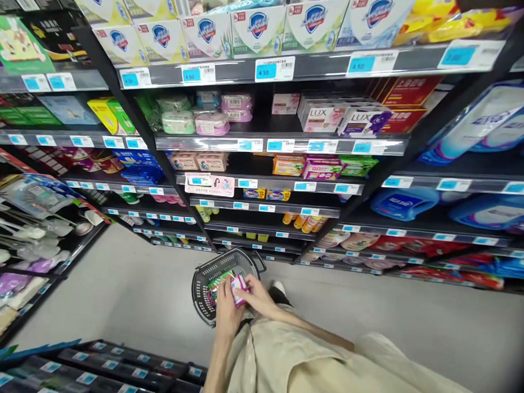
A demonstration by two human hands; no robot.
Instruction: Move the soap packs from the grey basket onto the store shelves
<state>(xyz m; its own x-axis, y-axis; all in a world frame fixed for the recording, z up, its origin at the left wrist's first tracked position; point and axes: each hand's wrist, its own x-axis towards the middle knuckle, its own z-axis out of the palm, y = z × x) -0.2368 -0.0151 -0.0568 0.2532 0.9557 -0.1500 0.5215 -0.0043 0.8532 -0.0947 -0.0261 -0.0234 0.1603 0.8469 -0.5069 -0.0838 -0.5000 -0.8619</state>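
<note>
Both of my hands are over a dark shopping basket [202, 273]. A small pink-and-white package [239, 287] is between them; its label is too small to read. My left hand [228, 304] grips its left side with fingers curled. From the right, my right hand [257, 295] pinches the package's edge with thumb and fingers. Inside the basket, beneath my left fingers, lies a green pack [218, 282] and something reddish, partly hidden. The basket's handle [259, 262] sticks out at its upper right.
Facing me is a tall shelf with Safeguard soap boxes [257, 31], LUX soap boxes [318, 115] and wrapped soaps [306, 166]. Blue bottles [403, 202] stand at the right. Kitchen utensils [24, 234] hang at the left. Another shelf [110, 372] is close at lower left. Grey floor [146, 301] surrounds the basket.
</note>
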